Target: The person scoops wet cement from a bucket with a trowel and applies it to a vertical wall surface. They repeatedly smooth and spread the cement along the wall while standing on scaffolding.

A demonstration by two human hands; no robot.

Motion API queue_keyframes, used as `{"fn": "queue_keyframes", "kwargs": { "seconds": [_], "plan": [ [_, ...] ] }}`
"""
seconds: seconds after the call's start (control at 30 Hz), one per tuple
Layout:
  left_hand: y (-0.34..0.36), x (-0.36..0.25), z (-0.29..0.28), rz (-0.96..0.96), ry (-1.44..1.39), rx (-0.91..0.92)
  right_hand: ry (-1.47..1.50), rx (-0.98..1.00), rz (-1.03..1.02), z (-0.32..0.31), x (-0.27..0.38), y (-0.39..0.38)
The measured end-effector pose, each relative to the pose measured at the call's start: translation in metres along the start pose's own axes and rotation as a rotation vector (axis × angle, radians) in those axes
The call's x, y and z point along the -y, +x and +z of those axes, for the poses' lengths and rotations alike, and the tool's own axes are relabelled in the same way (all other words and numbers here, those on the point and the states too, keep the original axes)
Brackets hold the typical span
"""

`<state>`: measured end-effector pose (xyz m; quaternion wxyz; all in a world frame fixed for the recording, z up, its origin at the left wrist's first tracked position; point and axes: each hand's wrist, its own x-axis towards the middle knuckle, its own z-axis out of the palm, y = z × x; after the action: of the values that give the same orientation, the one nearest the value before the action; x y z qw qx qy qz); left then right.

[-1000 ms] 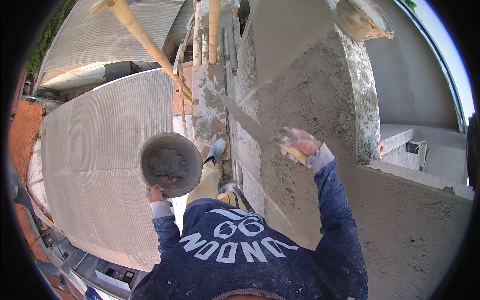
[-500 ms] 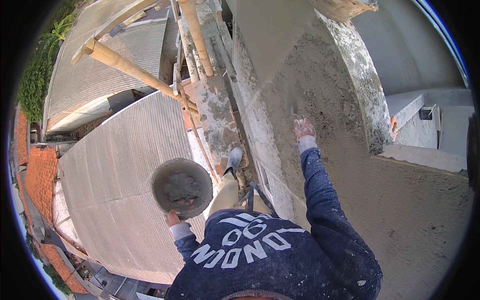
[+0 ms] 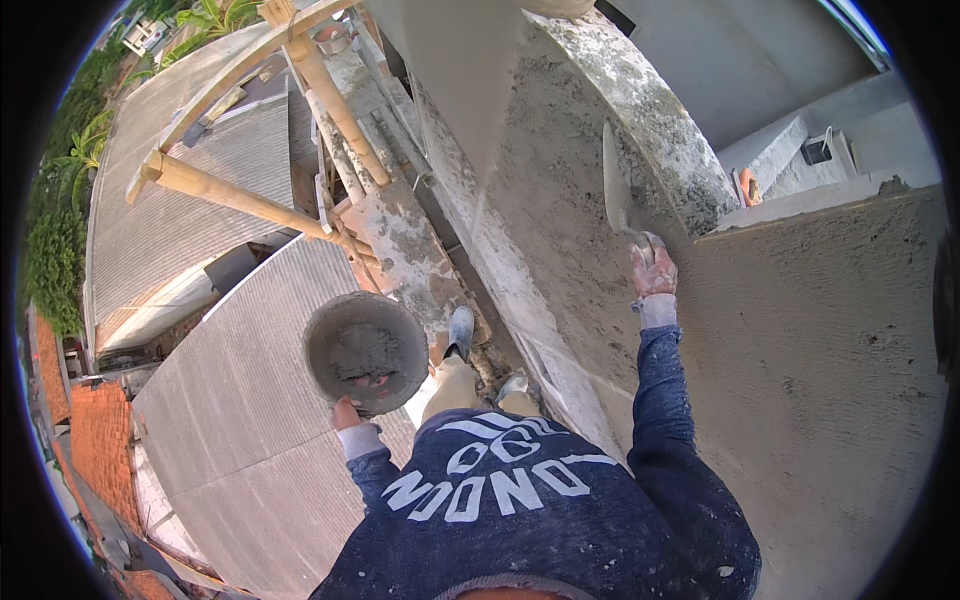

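My right hand (image 3: 655, 268) is closed round the handle of a trowel (image 3: 616, 190). The trowel's pale blade lies along the rough grey plaster of the wall (image 3: 560, 180), close to the weathered upper edge. With my left hand (image 3: 346, 414) I hold a round bucket (image 3: 318, 392) at its near rim, out to the left of my body. Grey wet mortar (image 3: 366, 350) lies inside it, with a little red showing at the bottom. Most of my left fingers are hidden behind the bucket.
My boots stand on a narrow stained plank (image 3: 410, 240) beside the wall. Bamboo poles (image 3: 235, 205) cross ahead on the left. Below lie corrugated roofs (image 3: 250, 400) and orange tiles (image 3: 103, 430). Another bucket (image 3: 332, 40) stands farther along. A ledge (image 3: 800, 205) adjoins the wall at right.
My right hand has moved right, and the trowel, blurred before, now shows clearly near the wall's upper edge. The view has shifted; the bucket stays in my left hand.
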<state>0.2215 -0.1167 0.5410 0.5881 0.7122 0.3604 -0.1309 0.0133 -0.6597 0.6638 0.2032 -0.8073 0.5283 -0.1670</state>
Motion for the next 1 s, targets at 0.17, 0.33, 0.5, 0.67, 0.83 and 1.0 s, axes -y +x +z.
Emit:
{"fn": "queue_keyframes", "kwargs": {
  "seconds": [0.17,0.33,0.5,0.67,0.83,1.0],
  "plan": [
    [0.007,0.011,0.013,-0.023,0.135,0.019,-0.064,-0.01,0.012,-0.058,-0.012,-0.047],
    [-0.009,0.034,0.018,-0.017,0.023,0.078,-0.428,-0.033,-0.04,-0.094,0.011,-0.082],
    [-0.013,0.056,0.013,-0.091,0.046,0.049,-0.35,0.225,-0.418,-0.11,0.051,-0.112],
    [-0.011,0.069,0.008,-0.008,-0.052,0.069,0.345,1.335,0.14,-0.064,0.065,-0.073],
    [-0.026,0.053,0.016,0.058,-0.096,0.057,-0.258,0.295,0.062,0.017,0.044,-0.068],
    [-0.056,0.015,0.06,0.231,0.101,0.03,-0.134,0.501,-0.353,0.019,0.034,-0.128]
  ]
}}
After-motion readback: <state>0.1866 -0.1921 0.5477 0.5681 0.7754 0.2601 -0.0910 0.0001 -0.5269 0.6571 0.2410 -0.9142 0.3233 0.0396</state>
